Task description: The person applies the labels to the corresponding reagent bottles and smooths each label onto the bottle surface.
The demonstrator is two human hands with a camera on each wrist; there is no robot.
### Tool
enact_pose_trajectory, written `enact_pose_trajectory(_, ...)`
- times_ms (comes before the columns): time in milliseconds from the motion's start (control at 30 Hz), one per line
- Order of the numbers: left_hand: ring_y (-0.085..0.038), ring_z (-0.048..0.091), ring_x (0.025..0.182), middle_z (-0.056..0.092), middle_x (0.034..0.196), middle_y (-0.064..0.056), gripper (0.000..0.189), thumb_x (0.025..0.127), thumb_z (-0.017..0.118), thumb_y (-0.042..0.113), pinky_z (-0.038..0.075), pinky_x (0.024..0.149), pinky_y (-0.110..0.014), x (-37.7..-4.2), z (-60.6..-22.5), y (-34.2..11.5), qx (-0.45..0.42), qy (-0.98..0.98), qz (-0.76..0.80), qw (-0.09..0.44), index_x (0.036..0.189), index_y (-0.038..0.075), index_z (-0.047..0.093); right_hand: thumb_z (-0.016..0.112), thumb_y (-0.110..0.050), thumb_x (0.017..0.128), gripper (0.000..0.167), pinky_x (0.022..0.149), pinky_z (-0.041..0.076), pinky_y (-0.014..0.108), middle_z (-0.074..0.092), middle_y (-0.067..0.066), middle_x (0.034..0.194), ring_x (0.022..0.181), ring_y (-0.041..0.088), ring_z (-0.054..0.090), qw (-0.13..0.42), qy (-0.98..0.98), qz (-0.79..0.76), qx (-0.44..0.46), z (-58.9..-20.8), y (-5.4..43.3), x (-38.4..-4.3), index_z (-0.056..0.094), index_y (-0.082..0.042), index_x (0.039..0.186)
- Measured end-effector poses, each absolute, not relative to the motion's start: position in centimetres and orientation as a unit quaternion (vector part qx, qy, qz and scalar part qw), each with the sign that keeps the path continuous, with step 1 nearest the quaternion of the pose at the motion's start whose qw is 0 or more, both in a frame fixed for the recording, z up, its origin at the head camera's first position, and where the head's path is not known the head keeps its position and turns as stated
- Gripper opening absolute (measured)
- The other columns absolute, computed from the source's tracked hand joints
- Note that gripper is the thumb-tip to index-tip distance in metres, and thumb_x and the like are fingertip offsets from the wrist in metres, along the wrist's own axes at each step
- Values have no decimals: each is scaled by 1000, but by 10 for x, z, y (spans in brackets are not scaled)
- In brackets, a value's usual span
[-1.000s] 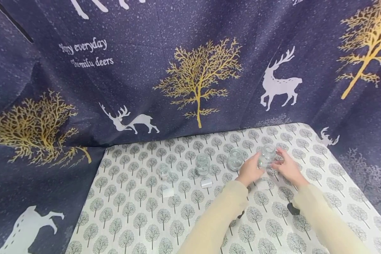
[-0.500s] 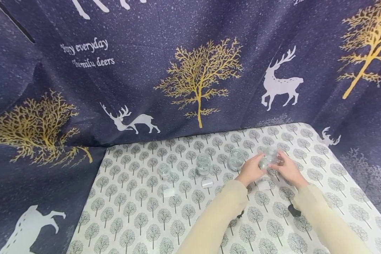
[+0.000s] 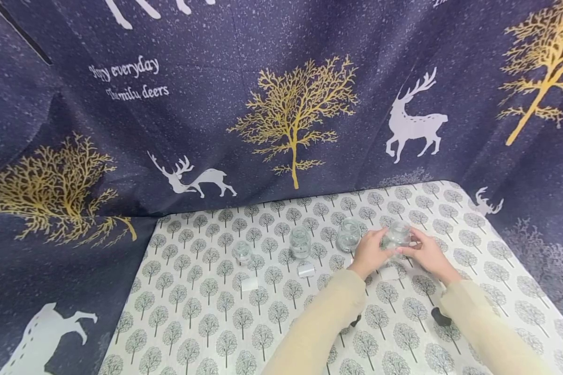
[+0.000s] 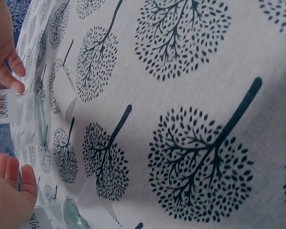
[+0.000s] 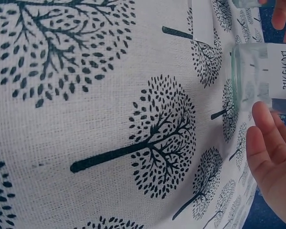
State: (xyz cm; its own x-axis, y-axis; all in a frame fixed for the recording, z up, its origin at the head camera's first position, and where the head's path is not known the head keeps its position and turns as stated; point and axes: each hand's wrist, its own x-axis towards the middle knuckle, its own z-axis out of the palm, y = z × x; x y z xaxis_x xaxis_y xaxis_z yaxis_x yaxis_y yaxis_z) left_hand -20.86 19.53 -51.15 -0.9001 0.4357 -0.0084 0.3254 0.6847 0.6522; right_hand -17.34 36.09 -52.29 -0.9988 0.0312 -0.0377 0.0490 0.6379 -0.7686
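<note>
At the right of the table, in the head view, a clear glass reagent bottle with a short neck stands between both hands. Its white label shows in the right wrist view. My left hand holds the bottle's left side, thumb toward me. Around its right side curl the fingers of my right hand, with that thumb at the lower front. The left wrist view has the left fingers beside the glass and the right fingers at the label.
Left of the hands stand a squat glass bottle, a taller one and a small one. White cards lie in front, including a left card, a middle card and a right card. A dark curtain hangs behind the table.
The bottle has been turned and shifted slightly between the hands. My right hand has changed its grip a little, its thumb now lower at the front. The other bottles have stayed put.
</note>
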Motion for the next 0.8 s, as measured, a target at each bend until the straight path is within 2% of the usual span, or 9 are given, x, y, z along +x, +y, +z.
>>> enact_pose_trajectory(67,-13,51,109,52,123,5,60,77,60,47,42,91,-31,-208,-513,196,206,912,347,76,130,26,41,63,-28,80,75,63,51,27,48,34,112,84,36,59,13,908,-419,23,-522,361,-173,23,4,136)
enact_pose_trajectory(267,-13,52,111,52,125,7,62,76,58,52,42,92,-31,-206,-515,200,173,906,375,91,128,25,41,60,-33,82,76,75,50,44,47,35,115,92,42,57,24,914,-405,27,-519,361,-172,23,6,135)
enact_pose_trajectory(467,-13,57,105,57,119,4,61,75,59,51,45,89,-28,-205,-517,202,149,908,384,83,127,26,41,57,-36,84,76,81,47,48,48,34,116,98,44,54,36,914,-403,23,-518,361,-171,22,7,135)
enact_pose_trajectory(633,-12,62,90,65,103,1,57,76,61,45,48,81,-26,-206,-517,203,148,913,374,71,127,26,42,57,-36,83,75,81,47,48,50,33,115,96,43,55,33,916,-399,11,-517,362,-172,23,6,135)
enact_pose_trajectory(800,-8,61,66,67,79,1,54,78,60,41,49,69,-19,-209,-514,201,172,928,325,53,127,25,43,56,-32,85,70,81,47,48,51,32,113,97,44,55,35,915,-401,0,-513,361,-173,25,7,134)
